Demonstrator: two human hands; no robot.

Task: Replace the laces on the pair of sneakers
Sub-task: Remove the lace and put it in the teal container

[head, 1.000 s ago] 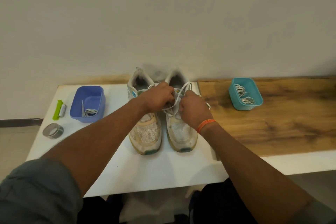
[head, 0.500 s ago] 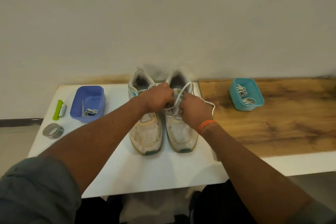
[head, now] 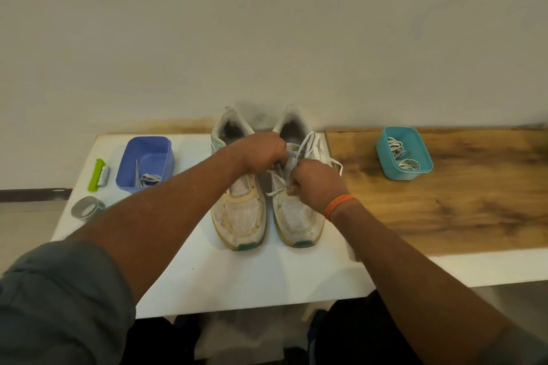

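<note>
Drawn toward 6 o'clock, right hand (head: 318, 184) pinching thin white lace (head: 305, 145), left hand (head: 261, 152) gripping it too; worn white mesh sneaker (head: 296, 210) half-laced.

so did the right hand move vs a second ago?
Yes. The right hand has drawn back toward the toe of the right sneaker, away from its heel opening, pulling the white lace.

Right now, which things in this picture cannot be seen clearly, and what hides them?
All in the head view:
- Eyelets of the right white mesh sneaker: covered by the left hand and right hand, both gripping the white lace.
- Small grey item beside the green clip: too small to identify.
- Grey tape roll: partly behind the left forearm.
</note>
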